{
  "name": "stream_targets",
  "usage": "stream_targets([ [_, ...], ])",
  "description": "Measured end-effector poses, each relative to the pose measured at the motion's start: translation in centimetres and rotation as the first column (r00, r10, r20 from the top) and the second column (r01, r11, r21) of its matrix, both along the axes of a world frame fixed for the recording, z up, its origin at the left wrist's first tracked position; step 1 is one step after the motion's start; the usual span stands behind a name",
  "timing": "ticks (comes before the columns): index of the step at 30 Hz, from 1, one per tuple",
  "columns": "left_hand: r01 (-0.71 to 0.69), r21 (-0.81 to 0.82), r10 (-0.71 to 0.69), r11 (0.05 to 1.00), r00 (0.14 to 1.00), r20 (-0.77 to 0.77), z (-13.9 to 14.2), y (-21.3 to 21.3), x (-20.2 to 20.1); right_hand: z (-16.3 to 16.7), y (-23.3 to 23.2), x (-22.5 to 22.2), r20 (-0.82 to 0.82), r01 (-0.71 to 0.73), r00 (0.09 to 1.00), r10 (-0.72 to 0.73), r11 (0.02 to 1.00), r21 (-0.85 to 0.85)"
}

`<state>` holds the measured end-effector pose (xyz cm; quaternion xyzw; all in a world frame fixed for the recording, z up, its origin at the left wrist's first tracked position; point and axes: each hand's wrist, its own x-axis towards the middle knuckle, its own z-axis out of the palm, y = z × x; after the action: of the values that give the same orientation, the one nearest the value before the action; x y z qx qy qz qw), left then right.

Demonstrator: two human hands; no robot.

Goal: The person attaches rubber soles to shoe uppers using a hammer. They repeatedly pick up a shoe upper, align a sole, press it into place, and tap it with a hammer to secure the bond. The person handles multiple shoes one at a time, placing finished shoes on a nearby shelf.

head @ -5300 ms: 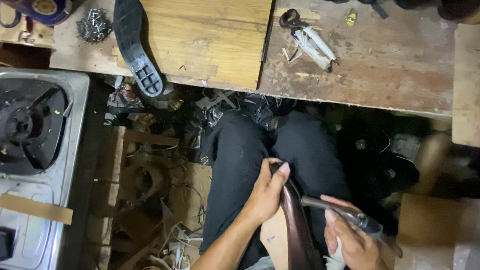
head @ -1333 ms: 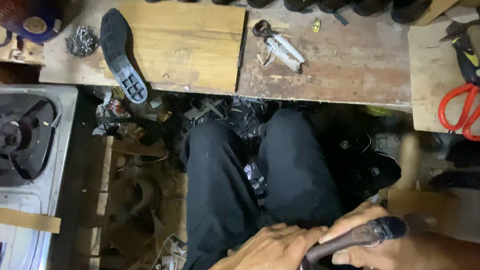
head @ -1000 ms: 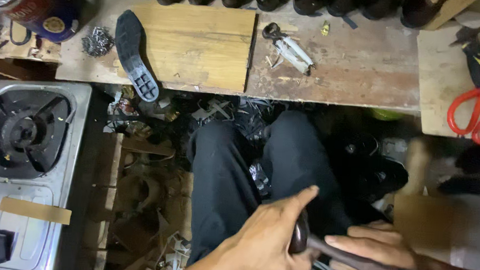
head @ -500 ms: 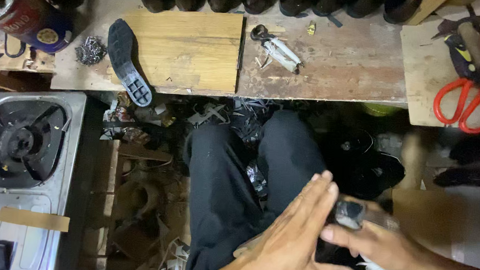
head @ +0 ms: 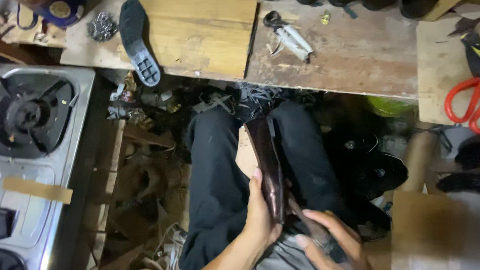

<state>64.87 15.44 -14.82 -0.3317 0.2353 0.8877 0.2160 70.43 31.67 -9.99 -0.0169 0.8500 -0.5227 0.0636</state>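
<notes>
While the person sits with both black-trousered legs (head: pixel 222 177) filling the centre of the frame, the left hand (head: pixel 262 217) at lower centre is wrapped around a dark brown glossy leather shoe (head: pixel 268 166), which stands on edge between the knees with its pale tan sole (head: pixel 245 154) turned toward the left. The right hand (head: pixel 335 247), at lower right of centre, is closed around the dark handle of a slim metal tool (head: pixel 306 227), whose tip lies against the lower end of the shoe; the exact kind of tool cannot be told. Across the top of the frame runs a worn wooden workbench (head: pixel 362 59), with a lighter plywood board (head: pixel 201 33) lying on its left half. On the board's left edge rests a black moulded rubber shoe sole (head: pixel 137 44), tread upward and overhanging the bench edge, with a small heap of metal nails (head: pixel 101 27) just beside it. Upper centre, a pair of metal pincers with pale handles (head: pixel 290 34) lies on the bench. At the upper right edge, red-handled scissors (head: pixel 470 104) lie on a pale board. A steel single-burner gas stove (head: pixel 27 125) occupies the left side, and leather scraps and offcuts (head: pixel 147 169) litter the floor between it and the legs.
</notes>
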Motion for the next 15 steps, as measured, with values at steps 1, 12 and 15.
stream_targets([
  [1,-0.029,-0.059,0.028,0.998,0.999,-0.033,-0.7,0.1,0.1,-0.2,0.5,0.2,0.162,0.071,0.985,-0.066,0.997,-0.024],
  [12,-0.161,-0.106,0.158,0.981,0.987,-0.033,-5.9,0.1,1.3,-2.8,-0.9,0.8,-0.330,-0.071,0.939,0.099,0.993,0.097],
  [15,-0.149,-0.109,0.141,0.983,0.987,-0.077,-7.3,-0.2,1.6,-3.4,-1.8,0.2,-0.257,-0.129,0.957,0.130,0.991,0.022],
])
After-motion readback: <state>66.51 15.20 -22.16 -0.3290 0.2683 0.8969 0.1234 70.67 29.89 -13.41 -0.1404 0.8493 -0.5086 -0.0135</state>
